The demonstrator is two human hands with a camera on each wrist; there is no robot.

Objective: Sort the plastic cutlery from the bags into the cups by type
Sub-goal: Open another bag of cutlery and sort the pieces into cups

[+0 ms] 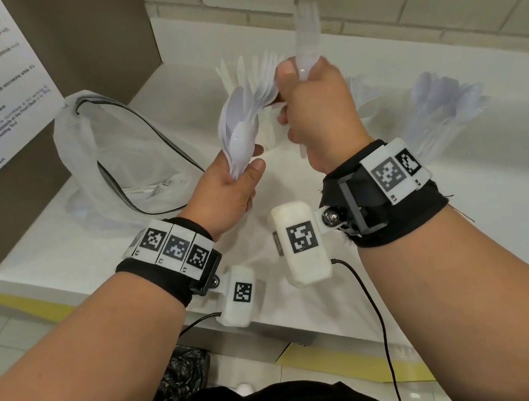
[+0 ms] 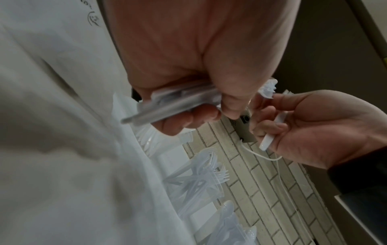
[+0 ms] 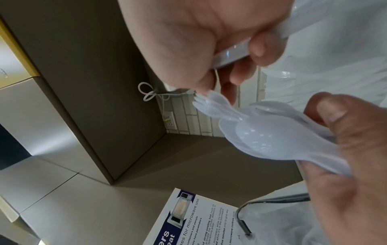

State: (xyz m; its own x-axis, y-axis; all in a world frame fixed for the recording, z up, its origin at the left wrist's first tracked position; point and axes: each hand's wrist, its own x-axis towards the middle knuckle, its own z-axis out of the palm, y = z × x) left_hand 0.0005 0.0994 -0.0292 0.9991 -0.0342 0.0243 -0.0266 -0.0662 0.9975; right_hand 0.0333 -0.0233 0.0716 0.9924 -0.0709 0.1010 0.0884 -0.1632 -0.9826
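My left hand [image 1: 231, 184] is raised over the counter [image 1: 470, 237] with palm turned inward, thumb and fingers wrapped round the handles of a bunch of spoons [image 1: 238, 128], whose translucent white bowls fan upward and lean toward the other hand. My right hand [image 1: 318, 112] sits higher and just beside it, fist closed on a fork [image 1: 307, 34] that stands upright, tines topmost; the blur there leaves me unsure whether it is one fork or several. Behind my hands, one cup [image 1: 271, 130] holds what look like knives, and the cup of spoons [image 1: 441, 123] stands off to the right. The clear plastic bag [image 1: 101, 163] lies slumped at the left, mouth open.
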